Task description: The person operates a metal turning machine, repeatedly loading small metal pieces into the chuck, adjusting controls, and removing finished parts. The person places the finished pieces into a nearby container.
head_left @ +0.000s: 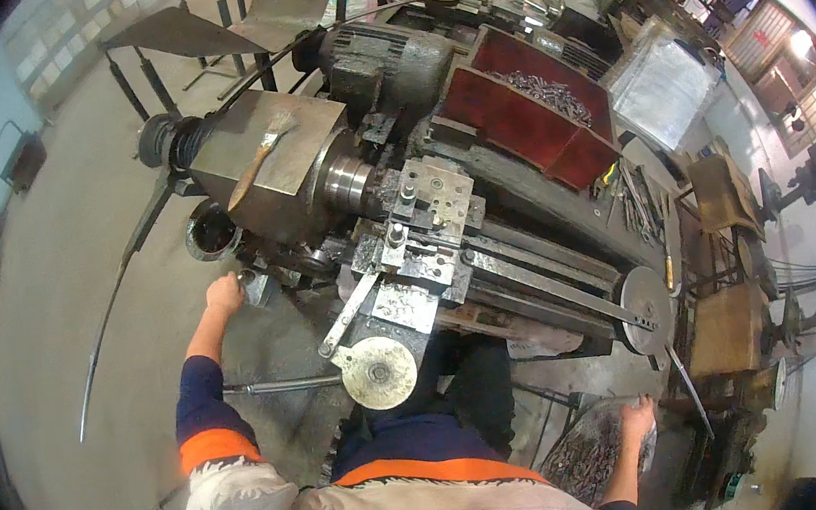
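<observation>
I stand at a metal lathe (390,186) seen from above. My left hand (224,293) reaches out to the left and is closed on a small metal lever or part (256,287) at the base of the headstock. My right hand (638,420) hangs low at the right, over a bin of small metal pieces (582,457); its fingers curl down into the pieces, and what they hold is hidden. A round handwheel (378,372) sits just in front of my body, with a flat lever arm (349,312) above it.
A brush (261,156) lies on top of the headstock. A red tray with metal chips (531,100) sits behind the bed. A large wheel (644,298) is at the bed's right end. A dark bucket (212,229) stands on the concrete floor at the left. Stools and other machines crowd the right.
</observation>
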A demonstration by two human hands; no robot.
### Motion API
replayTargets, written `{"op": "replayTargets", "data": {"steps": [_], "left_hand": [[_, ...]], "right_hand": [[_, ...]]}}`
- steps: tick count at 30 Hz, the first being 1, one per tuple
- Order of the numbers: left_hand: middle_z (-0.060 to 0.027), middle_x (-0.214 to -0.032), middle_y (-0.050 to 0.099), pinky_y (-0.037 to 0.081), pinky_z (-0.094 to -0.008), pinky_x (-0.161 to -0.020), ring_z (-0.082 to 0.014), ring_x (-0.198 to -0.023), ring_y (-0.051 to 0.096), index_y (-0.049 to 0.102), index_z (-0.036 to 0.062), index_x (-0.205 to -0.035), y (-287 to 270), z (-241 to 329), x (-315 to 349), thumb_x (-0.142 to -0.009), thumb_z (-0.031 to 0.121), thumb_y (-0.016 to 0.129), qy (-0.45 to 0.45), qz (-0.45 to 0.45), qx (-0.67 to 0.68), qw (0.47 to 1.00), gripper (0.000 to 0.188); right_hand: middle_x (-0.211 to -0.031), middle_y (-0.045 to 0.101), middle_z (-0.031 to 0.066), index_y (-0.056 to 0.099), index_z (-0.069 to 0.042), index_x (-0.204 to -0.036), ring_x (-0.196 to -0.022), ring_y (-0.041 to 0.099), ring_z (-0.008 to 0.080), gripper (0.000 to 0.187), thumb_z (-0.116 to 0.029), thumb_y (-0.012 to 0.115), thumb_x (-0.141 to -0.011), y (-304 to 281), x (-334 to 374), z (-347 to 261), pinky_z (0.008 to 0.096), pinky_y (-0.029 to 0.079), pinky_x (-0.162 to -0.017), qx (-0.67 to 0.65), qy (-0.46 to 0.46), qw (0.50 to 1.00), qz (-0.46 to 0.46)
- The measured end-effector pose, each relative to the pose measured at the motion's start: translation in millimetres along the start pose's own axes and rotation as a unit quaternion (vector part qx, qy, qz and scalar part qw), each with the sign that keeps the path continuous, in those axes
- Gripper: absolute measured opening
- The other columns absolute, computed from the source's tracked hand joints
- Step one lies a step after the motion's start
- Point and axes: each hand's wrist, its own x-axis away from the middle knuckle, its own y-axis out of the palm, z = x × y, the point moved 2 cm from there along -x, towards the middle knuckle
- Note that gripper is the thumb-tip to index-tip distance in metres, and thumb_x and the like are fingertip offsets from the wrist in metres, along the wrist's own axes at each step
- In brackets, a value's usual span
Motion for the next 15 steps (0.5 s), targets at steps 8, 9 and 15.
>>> {"op": "replayTargets", "data": {"steps": [8, 9, 15], "left_hand": [[-0.0238, -0.086, 0.065, 0.052, -0.0412, -0.069, -0.0309, -0.08, 0.066, 0.06, -0.0013, -0.08, -12, 54, 7, -0.075, 0.014, 0.055, -0.127, -0.097, 0.225, 0.961, 0.017], [-0.0234, -0.087, 0.065, 0.052, -0.041, -0.069, -0.0303, -0.081, 0.066, 0.06, -0.0009, -0.082, -27, 54, 16, -0.075, 0.014, 0.056, -0.1, -0.116, 0.188, 0.97, 0.017], [-0.0179, -0.1, 0.064, 0.048, -0.0442, -0.081, -0.0346, -0.095, 0.061, 0.053, 0.0044, -0.104, 23, -2, 7, -0.076, 0.03, 0.06, -0.034, -0.093, 0.001, 0.995, 0.038]], "right_hand": [[-0.088, 0.065, 0.0216, 0.067, 0.0, -0.094, -0.086, 0.063, 0.035, 0.038, -0.015, 0.059, -0.06, -17, -7, -37, 0.0371, 0.048, -0.079, -0.08, 0.011, 0.997, -0.016], [-0.087, 0.065, 0.0214, 0.067, 0.0, -0.094, -0.084, 0.063, 0.0348, 0.037, -0.014, 0.059, -0.061, -25, -14, -46, 0.0368, 0.048, -0.079, -0.084, -0.021, 0.996, -0.01], [-0.089, 0.066, 0.0196, 0.067, 0.0, -0.095, -0.087, 0.064, 0.0298, 0.036, -0.01, 0.06, -0.061, -84, -62, -146, 0.0352, 0.048, -0.08, -0.112, -0.185, 0.976, 0.014]]}}
